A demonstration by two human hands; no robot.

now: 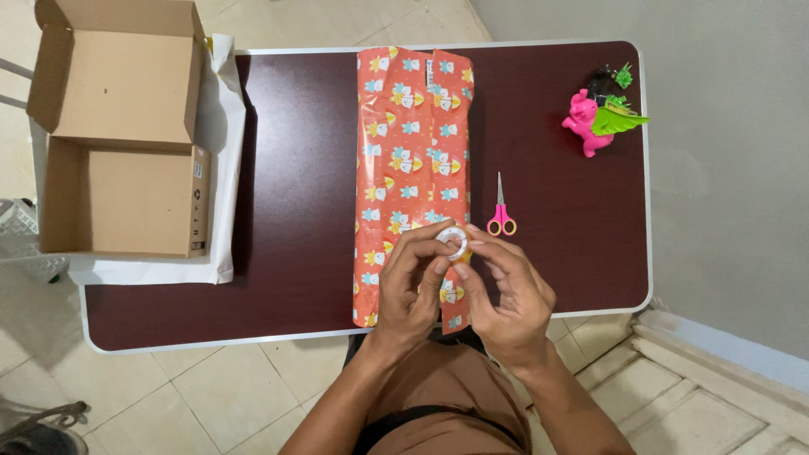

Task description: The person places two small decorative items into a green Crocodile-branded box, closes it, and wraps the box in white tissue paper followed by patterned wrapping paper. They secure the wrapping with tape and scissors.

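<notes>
A long package wrapped in orange patterned paper (411, 152) lies lengthwise on the dark brown table (295, 211). Above its near end, both my hands hold a small roll of clear tape (452, 240). My left hand (409, 286) grips the roll from the left, fingers curled around it. My right hand (506, 291) pinches at the roll's right side with thumb and fingertips. Pink-handled scissors (501, 211) lie just right of the package, close to my right hand.
An open cardboard box (118, 135) sits on white paper (223, 168) at the table's left end. A pink toy pig with green wings (600, 118) stands at the far right corner. A grey wall runs along the right; tiled floor lies below.
</notes>
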